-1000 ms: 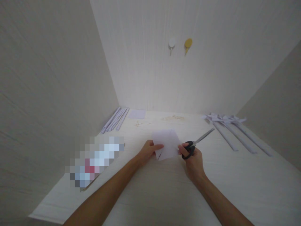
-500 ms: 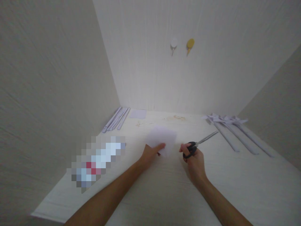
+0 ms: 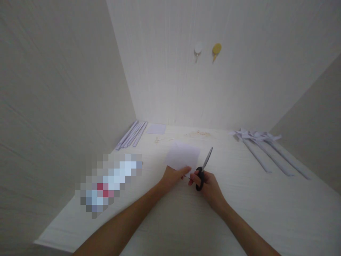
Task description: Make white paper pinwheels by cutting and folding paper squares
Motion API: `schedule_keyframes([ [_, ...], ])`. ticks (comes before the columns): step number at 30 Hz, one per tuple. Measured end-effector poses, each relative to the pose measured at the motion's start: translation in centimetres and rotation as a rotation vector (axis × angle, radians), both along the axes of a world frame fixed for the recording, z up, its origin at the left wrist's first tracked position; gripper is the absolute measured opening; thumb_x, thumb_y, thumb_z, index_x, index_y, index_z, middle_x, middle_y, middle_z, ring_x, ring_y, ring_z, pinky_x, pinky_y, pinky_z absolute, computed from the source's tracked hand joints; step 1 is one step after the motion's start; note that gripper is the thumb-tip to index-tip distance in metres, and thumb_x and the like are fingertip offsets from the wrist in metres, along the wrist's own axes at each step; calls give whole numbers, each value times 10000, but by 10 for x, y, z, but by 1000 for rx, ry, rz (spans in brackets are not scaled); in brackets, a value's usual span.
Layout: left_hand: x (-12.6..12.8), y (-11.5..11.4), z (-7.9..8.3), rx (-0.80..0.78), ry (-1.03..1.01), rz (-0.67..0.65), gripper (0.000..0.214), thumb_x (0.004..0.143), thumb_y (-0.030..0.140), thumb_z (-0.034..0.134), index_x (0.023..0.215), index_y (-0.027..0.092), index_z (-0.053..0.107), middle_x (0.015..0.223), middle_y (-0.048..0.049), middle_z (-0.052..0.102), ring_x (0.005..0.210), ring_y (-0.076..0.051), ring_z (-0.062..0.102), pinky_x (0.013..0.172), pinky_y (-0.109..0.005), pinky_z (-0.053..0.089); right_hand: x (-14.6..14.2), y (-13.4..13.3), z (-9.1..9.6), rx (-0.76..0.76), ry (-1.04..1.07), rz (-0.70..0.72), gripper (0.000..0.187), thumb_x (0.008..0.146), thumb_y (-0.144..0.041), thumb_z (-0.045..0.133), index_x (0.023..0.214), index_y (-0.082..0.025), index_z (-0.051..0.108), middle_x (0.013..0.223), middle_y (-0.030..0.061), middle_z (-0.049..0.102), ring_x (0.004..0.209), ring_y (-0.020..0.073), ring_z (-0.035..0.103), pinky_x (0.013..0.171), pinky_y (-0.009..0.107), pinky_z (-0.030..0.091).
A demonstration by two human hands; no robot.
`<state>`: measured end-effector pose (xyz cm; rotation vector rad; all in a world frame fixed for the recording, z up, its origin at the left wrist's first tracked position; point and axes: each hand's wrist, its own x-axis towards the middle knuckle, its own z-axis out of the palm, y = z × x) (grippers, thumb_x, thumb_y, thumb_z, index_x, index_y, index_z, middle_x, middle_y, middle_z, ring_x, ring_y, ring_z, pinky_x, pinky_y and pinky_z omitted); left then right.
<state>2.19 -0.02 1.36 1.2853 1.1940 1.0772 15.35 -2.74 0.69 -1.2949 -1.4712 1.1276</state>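
Note:
My left hand (image 3: 174,176) grips the near edge of a square white sheet of paper (image 3: 183,154), its thumb on top. Close by on the right, my right hand (image 3: 207,183) is closed round the black handles of a pair of scissors (image 3: 205,164). The blades look closed and point up and away from me, beside the paper's right edge. My right fingertips are at the paper's near corner; whether they touch it I cannot tell.
Several rolled paper sticks (image 3: 132,134) lie at the back left beside a small paper square (image 3: 156,128). Paper sticks with folded tops (image 3: 262,149) lie at the right. A blurred-out object (image 3: 112,185) is at the left. Two hooks, one yellow (image 3: 216,49), are on the back wall.
My right hand has moved left to the paper with the scissors, whose blades have swung from pointing right to pointing more away. The left hand has shifted slightly right.

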Motion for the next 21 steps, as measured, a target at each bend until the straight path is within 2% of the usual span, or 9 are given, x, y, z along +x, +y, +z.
schedule_keyframes([
  [4,-1,1,0,-25,17,69,195,587,286,596,504,155,477,471,26,479,436,-90,438,443,-223,362,-1,-1,1,-44,77,-17,139,643,-282,574,612,-146,562,543,0,574,481,98,435,464,215,316],
  [8,-1,1,2,-17,34,63,202,587,284,594,484,160,471,462,29,475,433,-90,437,458,-229,361,-2,-1,2,-65,140,-33,152,591,-278,622,630,-152,547,543,-6,582,497,107,466,479,222,335],
  [18,0,-3,4,22,65,30,214,608,285,574,458,165,479,453,28,477,445,-89,437,465,-216,351,-2,0,5,-45,107,-91,146,615,-282,592,590,-141,564,522,2,567,485,101,453,476,221,341],
  [21,1,-4,4,-20,48,32,218,598,290,580,446,164,488,444,26,482,436,-88,436,459,-214,353,-2,0,4,-39,97,-125,177,621,-309,586,578,-139,562,509,10,569,458,99,433,447,220,327],
])
